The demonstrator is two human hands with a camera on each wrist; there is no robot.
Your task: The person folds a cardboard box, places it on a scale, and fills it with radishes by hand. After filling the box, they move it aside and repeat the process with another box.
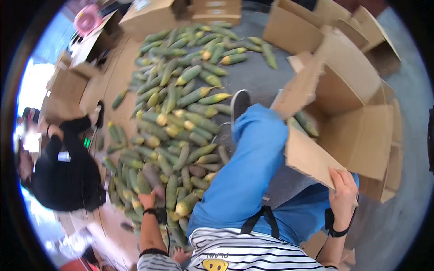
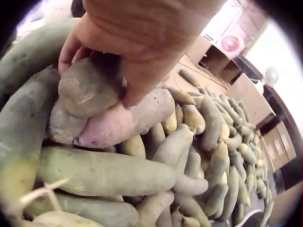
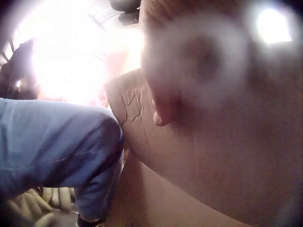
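Note:
My left hand (image 1: 148, 201) reaches down into a large heap of long green radishes (image 1: 190, 97), some with yellow ends. In the left wrist view, its fingers and thumb curl round the blunt end of a green radish (image 2: 90, 90). Right under it lies a pinkish-purple radish (image 2: 128, 120), close to the thumb. My right hand (image 1: 343, 194) grips the edge of a flap (image 1: 309, 156) on an open cardboard box (image 1: 357, 135) at my right side. Several green radishes (image 1: 306, 123) show inside that box. The right wrist view is hazy, with the flap filling much of it.
My bent leg (image 1: 244, 158) in blue trousers lies between heap and box. Another person (image 1: 68, 167) in black sits at the left. More open cartons (image 1: 298, 25) stand at the far right, with boxes (image 1: 217, 11) behind the heap. Flattened cardboard (image 1: 108, 86) covers the floor at left.

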